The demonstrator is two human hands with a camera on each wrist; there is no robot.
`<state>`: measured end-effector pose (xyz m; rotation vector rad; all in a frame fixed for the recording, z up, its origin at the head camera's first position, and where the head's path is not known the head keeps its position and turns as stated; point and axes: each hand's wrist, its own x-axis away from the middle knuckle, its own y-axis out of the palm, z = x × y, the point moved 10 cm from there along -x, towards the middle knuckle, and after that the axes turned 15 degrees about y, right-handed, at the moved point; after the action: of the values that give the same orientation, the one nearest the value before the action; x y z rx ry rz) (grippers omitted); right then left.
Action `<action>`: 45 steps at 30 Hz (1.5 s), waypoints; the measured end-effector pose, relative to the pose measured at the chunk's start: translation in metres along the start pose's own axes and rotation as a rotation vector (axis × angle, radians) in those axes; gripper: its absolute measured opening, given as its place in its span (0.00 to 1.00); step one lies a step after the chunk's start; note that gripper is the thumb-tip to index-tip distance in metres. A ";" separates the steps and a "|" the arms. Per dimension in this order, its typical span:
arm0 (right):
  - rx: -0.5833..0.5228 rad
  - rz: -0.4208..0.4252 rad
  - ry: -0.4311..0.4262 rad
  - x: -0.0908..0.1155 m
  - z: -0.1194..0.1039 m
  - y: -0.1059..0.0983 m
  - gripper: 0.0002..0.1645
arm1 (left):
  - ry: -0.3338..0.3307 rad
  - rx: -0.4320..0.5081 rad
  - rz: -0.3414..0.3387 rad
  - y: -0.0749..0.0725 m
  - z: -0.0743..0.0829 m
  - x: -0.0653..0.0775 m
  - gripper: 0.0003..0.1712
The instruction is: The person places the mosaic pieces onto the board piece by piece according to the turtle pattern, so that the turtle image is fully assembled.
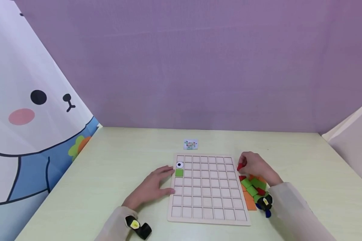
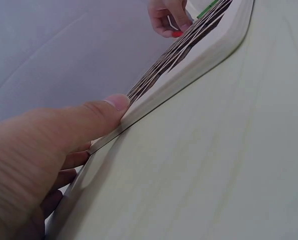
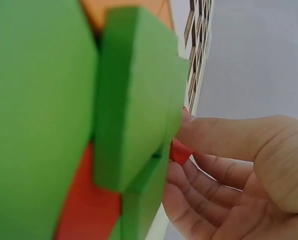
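Note:
A pale wooden grid board (image 1: pixel 209 218) lies flat on the table. In its left column sit a white round tile with a black dot (image 1: pixel 179 164) and a green square tile (image 1: pixel 179 172). My left hand (image 1: pixel 151 187) rests against the board's left edge, thumb and fingers extended and touching the rim. Beyond the right edge, my right hand (image 1: pixel 254 165) pinches a small red piece (image 1: pixel 240 166) between thumb and fingers. In the right wrist view the fingers partly cover that red piece (image 3: pixel 180 151), so its full shape is hidden.
Loose green pieces (image 1: pixel 249 187), orange pieces (image 1: pixel 250 202) and red pieces (image 1: pixel 261 191) lie heaped along the board's right side, partly under the right wrist. A small printed card (image 1: pixel 190 144) lies behind the board. A purple backdrop (image 1: pixel 199 67) rises at the table's far edge.

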<state>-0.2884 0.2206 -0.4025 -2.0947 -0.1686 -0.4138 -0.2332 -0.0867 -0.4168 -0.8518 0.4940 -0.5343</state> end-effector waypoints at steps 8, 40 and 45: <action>-0.030 -0.007 -0.051 0.003 -0.005 0.000 0.05 | 0.012 0.005 0.008 -0.001 0.000 -0.001 0.42; -0.061 0.095 -0.166 0.015 -0.060 0.004 0.03 | 0.001 0.012 0.000 0.001 -0.003 -0.001 0.42; -0.088 0.079 -0.205 0.016 -0.071 0.008 0.04 | 0.009 0.012 -0.001 0.002 -0.002 0.000 0.42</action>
<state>-0.2868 0.1552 -0.3688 -2.2209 -0.1896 -0.1604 -0.2338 -0.0871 -0.4191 -0.8385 0.4979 -0.5418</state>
